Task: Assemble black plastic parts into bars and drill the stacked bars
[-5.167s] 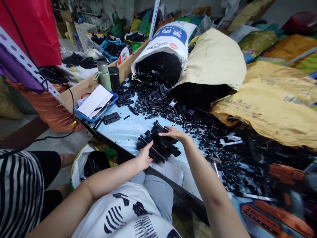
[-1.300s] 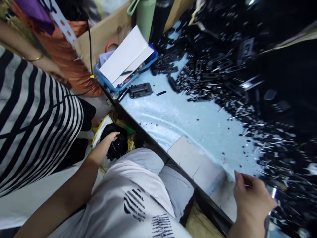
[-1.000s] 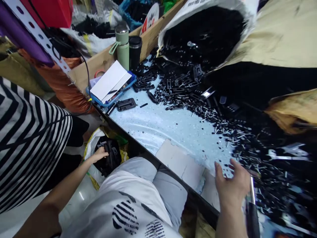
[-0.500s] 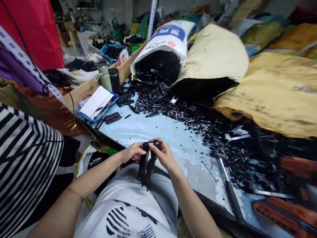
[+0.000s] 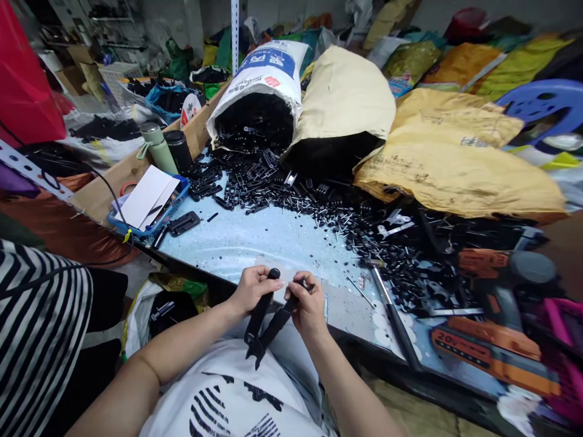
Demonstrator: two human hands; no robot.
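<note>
The left hand point(image 5: 255, 291) pinches the knobbed upper end of one arm of a black two-armed part point(image 5: 276, 323); the right hand point(image 5: 310, 304) pinches the upper end of the other arm. The part is held over the lap, just off the near edge of the tabletop point(image 5: 228, 246), its arms spread in a narrow V that meets low down; whether they are joined there or only touching, I cannot tell. The step in hand looks like handling or lining up these two arms, and the next move seems to call for a steady pinch on both ends.

Beyond, a hammer point(image 5: 401, 331) lies near the right forearm, with a cordless drill point(image 5: 494, 349) farther right. Loose black parts and pins point(image 5: 387, 258) heap below the mouths of a white sack point(image 5: 280, 64) and a cream sack point(image 5: 348, 97). At the left, a blue tray point(image 5: 183, 193) holds papers, and a person in a striped top point(image 5: 40, 340) stands close by.
</note>
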